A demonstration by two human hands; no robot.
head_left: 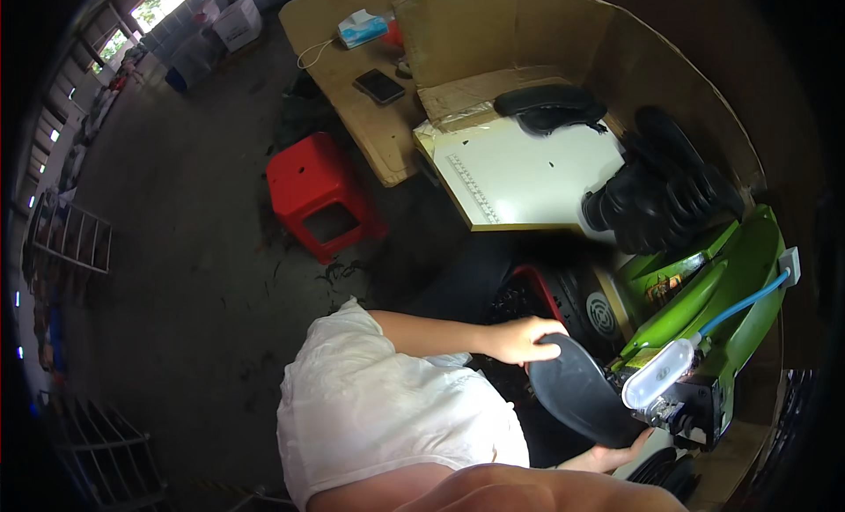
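Note:
My left hand grips the upper edge of a black shoe sole, thumb on top and fingers partly hidden behind. The sole is smooth and curved, and its right edge lies against the working head of a green machine. At the sole's lower end is my right hand, holding it from below; some of its fingers are hidden. A lit oval lamp on a blue cable shines on the working head.
Several black soles are heaped on a white-topped table, walled by cardboard. More black pieces are stacked below the machine. A red stool stands left, near a wooden table with a phone.

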